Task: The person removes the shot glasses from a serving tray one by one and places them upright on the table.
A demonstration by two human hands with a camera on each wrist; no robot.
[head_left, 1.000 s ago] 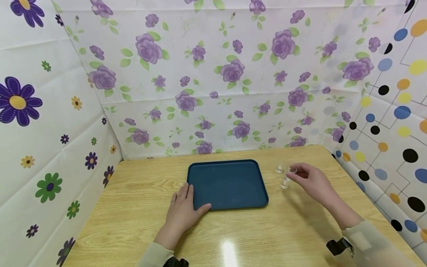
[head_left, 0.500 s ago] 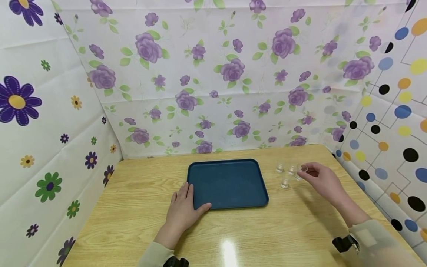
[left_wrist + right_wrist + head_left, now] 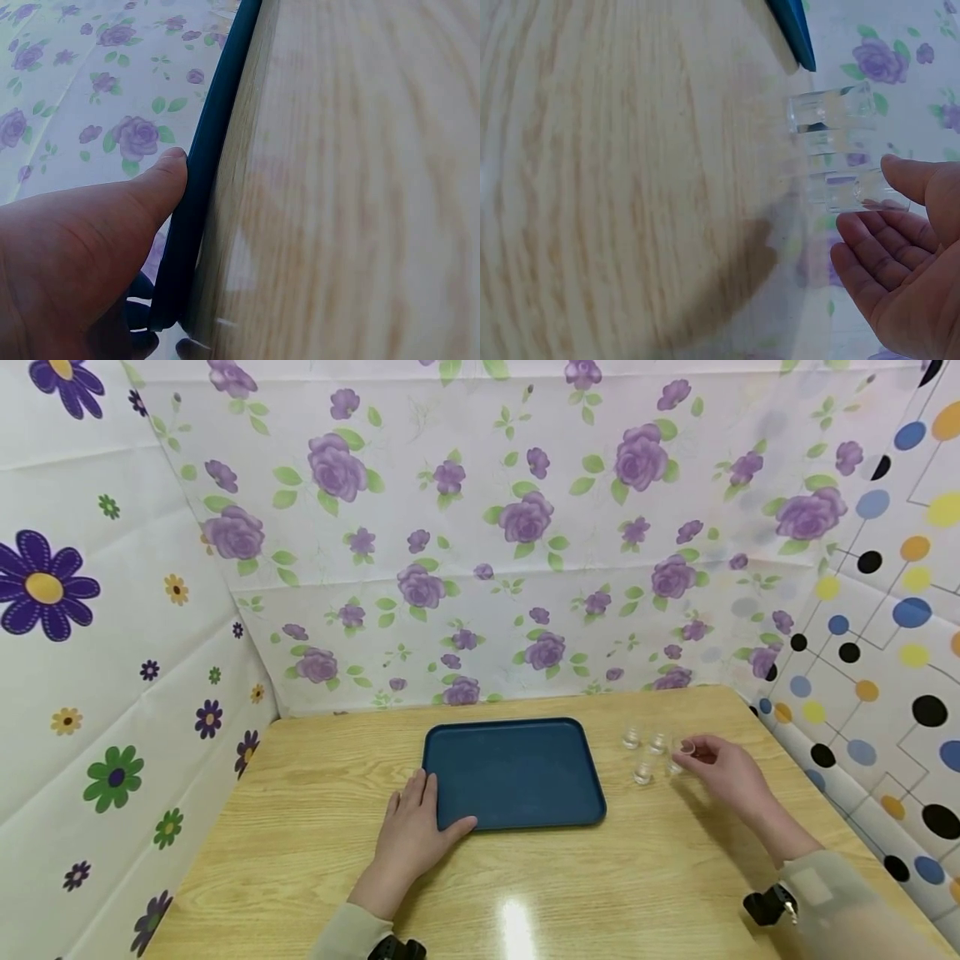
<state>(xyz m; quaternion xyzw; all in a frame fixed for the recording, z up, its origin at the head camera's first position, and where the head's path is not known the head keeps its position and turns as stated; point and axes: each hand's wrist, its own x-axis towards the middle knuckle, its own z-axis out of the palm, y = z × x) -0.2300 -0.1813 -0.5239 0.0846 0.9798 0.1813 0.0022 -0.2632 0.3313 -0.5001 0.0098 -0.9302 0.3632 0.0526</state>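
A dark blue rectangular tray [image 3: 517,772] lies on the table. My left hand [image 3: 408,831] rests at its front left corner, fingers straight along the left rim and thumb on the front rim. To the tray's right, my right hand [image 3: 726,770] pinches a small clear shot glass [image 3: 677,760] near its rim, between thumb and fingers. The held glass is upright; whether its base touches the table I cannot tell. Close by on its left stand three similar glasses: a back left glass [image 3: 631,739], a back right glass [image 3: 657,743] and a front glass [image 3: 643,772].
The wooden table [image 3: 450,893] carries the tray and glasses. Floral cloth [image 3: 480,568] hangs behind its back edge, and a dotted cloth [image 3: 862,693] rises along the right side. Bare wood lies in front of the tray and to its left.
My right hand has moved right with a glass, away from the other glasses, then lowered it beside them. My left hand and the tray have stayed put.
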